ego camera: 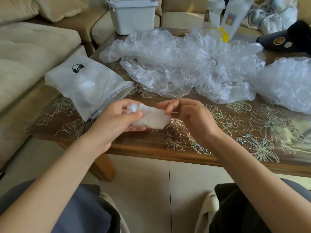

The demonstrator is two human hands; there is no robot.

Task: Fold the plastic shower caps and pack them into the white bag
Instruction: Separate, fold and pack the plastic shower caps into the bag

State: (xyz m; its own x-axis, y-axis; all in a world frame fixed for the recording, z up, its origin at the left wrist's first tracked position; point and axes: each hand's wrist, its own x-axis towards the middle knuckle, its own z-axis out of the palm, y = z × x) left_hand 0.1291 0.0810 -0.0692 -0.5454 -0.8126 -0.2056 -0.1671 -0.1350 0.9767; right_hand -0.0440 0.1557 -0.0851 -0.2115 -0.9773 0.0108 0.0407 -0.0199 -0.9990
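Left hand [117, 118] grips folded shower cap [151, 118], long axis left-right, right hand [190, 115] pinching its far end; white bag [87, 84] mouth sits just beyond left hand, nearer it.

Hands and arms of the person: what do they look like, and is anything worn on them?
The left hand and right hand are bare: no gloves, rings, watch or bracelet show. Both forearms are uncovered too, with no sleeve in view up to the picture's edge.
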